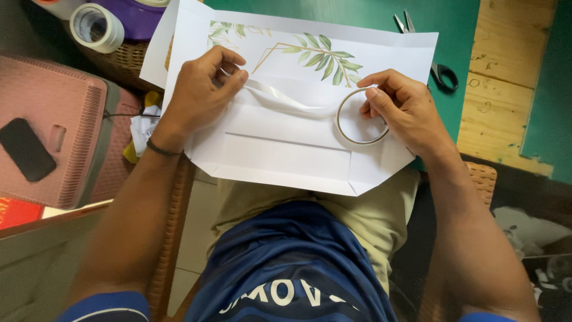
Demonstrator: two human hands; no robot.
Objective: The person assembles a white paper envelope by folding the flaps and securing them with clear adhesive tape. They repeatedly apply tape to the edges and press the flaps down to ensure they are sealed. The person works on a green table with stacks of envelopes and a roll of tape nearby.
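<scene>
Two hands are working one folded white paper sheet (286, 152), leaf print along its top, lying across the lap and the green counter (459, 36). Right hand (400, 104) is pinching a thin tape ring (361, 117) resting on the paper. Left hand (202, 89) is gripping the pulled-out glossy strip (286, 101), which is sagging between them. Scissors (438, 62) are lying beyond the paper's right corner.
</scene>
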